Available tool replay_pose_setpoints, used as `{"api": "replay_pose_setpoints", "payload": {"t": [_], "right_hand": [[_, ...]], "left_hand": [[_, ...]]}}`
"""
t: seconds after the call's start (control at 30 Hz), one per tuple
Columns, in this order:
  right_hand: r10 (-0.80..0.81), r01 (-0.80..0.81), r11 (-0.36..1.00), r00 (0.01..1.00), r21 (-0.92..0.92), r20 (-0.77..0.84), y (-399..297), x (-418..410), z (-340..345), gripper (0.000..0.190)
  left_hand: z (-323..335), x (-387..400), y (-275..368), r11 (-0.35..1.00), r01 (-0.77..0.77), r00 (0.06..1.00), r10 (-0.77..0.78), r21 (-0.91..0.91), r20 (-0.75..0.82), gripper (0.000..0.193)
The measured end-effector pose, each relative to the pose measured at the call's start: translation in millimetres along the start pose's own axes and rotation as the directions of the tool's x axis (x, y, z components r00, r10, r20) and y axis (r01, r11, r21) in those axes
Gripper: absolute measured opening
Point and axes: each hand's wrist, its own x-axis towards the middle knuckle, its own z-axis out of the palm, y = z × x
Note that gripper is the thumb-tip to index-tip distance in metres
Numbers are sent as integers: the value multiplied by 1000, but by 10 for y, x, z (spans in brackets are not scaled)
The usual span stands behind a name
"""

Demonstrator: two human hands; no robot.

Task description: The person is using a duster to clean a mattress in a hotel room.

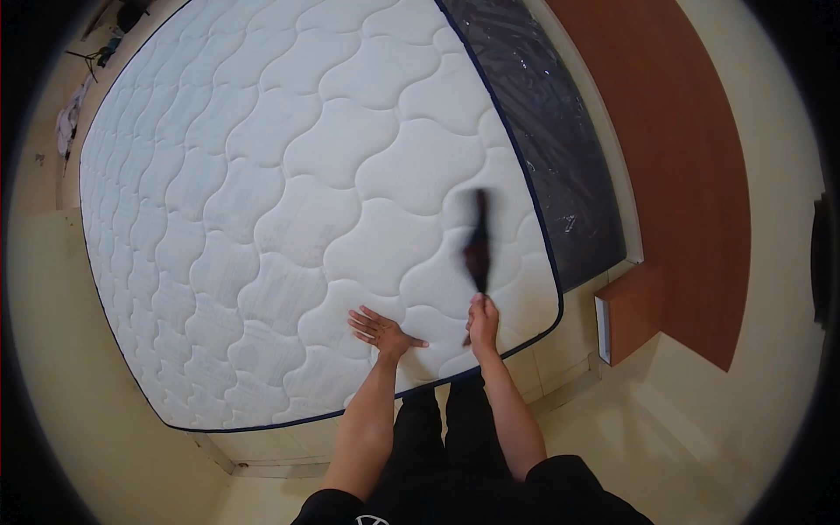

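A white quilted mattress [380, 157] with dark blue edge piping fills much of the view before me. My left hand [387, 338] lies on its top near the front edge, fingers spread and holding nothing. To the right, my right hand [483, 326] is closed around the handle of a dark brush-like tool [478, 252]. The tool points away from me over the mattress, near its right front corner. Motion blur hides its exact kind and whether it touches the quilting.
Shiny clear plastic covers a dark grey surface [558, 151] along the mattress's right side. Beyond it runs a reddish-brown wooden panel [689, 164], with a wooden block-like end [630, 315] near the front corner. Pale tiled flooring [604, 433] lies around my legs.
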Motion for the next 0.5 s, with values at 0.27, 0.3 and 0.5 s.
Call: {"api": "replay_pose_setpoints", "payload": {"t": [0.27,0.3,0.5], "right_hand": [[-108,264,875,923,-405,369,32,157,194,41],[-102,271,870,916,-413,387,21,126,253,41],[-111,537,704,729,-464,676,119,21,445,46]], "left_hand": [[5,-19,1,999,-18,998,19,-32,55,184],[0,-28,5,999,2,999,0,-44,53,184],[-72,-64,6,998,-26,989,17,62,145,182]]}}
